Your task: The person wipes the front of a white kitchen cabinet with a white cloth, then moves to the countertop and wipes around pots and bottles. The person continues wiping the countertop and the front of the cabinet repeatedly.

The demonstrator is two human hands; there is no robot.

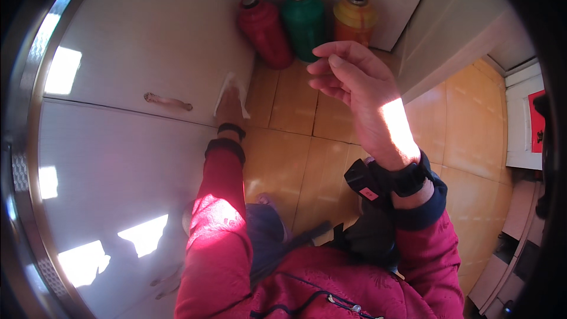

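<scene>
My left hand [230, 101] is pressed flat over a white cloth or tissue [227, 83] against the pale cabinet door [146, 31], close to the door's right edge. Parts of the cloth stick out around the fingers and below the palm; the rest is hidden beneath the hand. To the left of that hand, an ornate metal handle [168, 101] is fixed on the same door. My right hand [354, 75] is raised in the air over the tiled floor, empty, its fingers loosely curled and apart.
Red [268, 31], green [304, 22] and yellow-orange [355, 20] vacuum flasks stand on the floor by the far wall. A pale upright panel [443, 53] rises at the right. Beyond it are a white cabinet [522, 119] and wood-coloured floor tiles [474, 133].
</scene>
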